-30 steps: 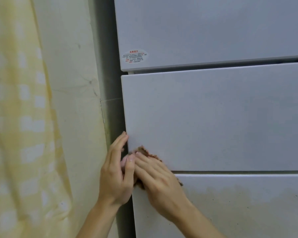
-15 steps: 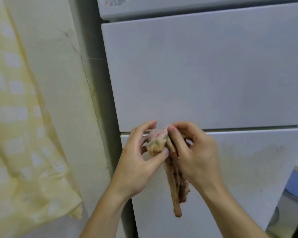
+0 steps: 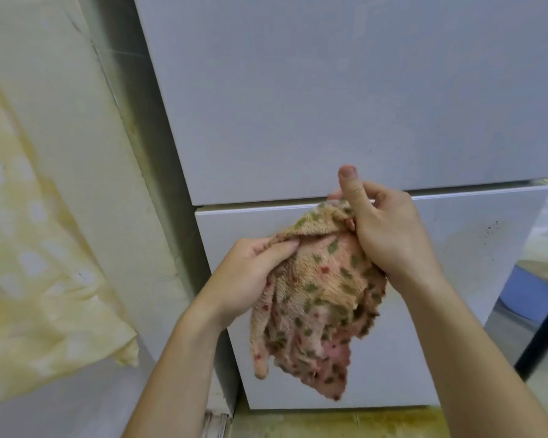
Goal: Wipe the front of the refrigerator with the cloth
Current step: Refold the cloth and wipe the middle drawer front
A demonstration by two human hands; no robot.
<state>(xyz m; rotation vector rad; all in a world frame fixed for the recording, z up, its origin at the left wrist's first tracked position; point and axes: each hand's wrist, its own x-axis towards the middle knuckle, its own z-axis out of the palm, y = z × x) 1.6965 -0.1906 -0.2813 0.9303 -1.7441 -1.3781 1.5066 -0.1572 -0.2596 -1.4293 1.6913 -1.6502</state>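
Note:
A white refrigerator (image 3: 329, 99) fills the upper middle, with a middle door and a lower drawer front (image 3: 456, 279) that shows brownish stains at its right side. A peach terry cloth (image 3: 317, 298) with green and red spots hangs spread out in front of the lower drawer, away from its surface. My left hand (image 3: 250, 273) pinches the cloth's upper left edge. My right hand (image 3: 383, 229) grips its upper right corner, thumb raised near the gap between the doors.
A cream wall (image 3: 86, 153) stands left of the refrigerator, with a yellow checked curtain (image 3: 29, 279) hanging at the far left. A blue tub (image 3: 532, 298) and a black leg (image 3: 541, 336) sit to the right. The floor (image 3: 329, 425) below is stained yellow.
The hands left the middle door's corner and came off the surface. The bunched cloth has been pulled apart and now hangs open between both hands. The view has dropped lower.

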